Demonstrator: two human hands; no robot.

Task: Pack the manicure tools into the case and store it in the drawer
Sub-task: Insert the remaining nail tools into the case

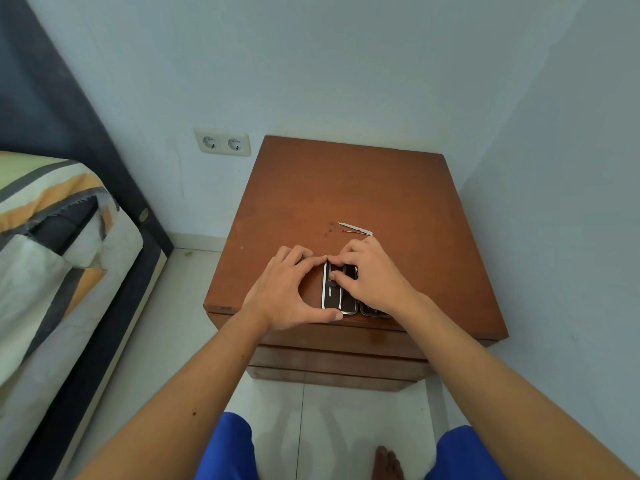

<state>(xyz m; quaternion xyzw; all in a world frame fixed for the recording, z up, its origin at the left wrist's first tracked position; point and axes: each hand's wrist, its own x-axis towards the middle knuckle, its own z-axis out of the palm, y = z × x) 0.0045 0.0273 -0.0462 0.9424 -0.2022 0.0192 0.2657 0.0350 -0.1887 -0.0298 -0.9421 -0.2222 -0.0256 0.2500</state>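
A person's right hand [367, 275] curls over the open manicure case [341, 289] at the front edge of a brown wooden bench [346, 188], fingertips pressed down into the case's far end as though seating a tool in its slot; what, if anything, is pinched under those fingers cannot be told. The left hand [287, 292] brackets the case from its left side, spread open, thumb braced against the near left corner and forefinger reaching round the far one, steadying the case, not lifting it. The case lies with its long axis running from the person toward the wall, its black lining and chrome rim showing two slim tools [335, 294] already bedded along the left half; a second half of the case, to the right, is mostly hidden beneath the right wrist.

Just beyond the case, toward the wall and slightly to its right, one loose metal tool [355, 229] rests flat on the bench, its long axis lying crosswise to the case, pointed end to the left. It sits near the right hand's knuckles and well clear of the left hand, so the right hand looks the likelier one to fetch it, with a quarter turn needed to line it up with the slots. Below the case, the drawer fronts [332, 362] are shut; packing appears nearly done, storing not yet begun.
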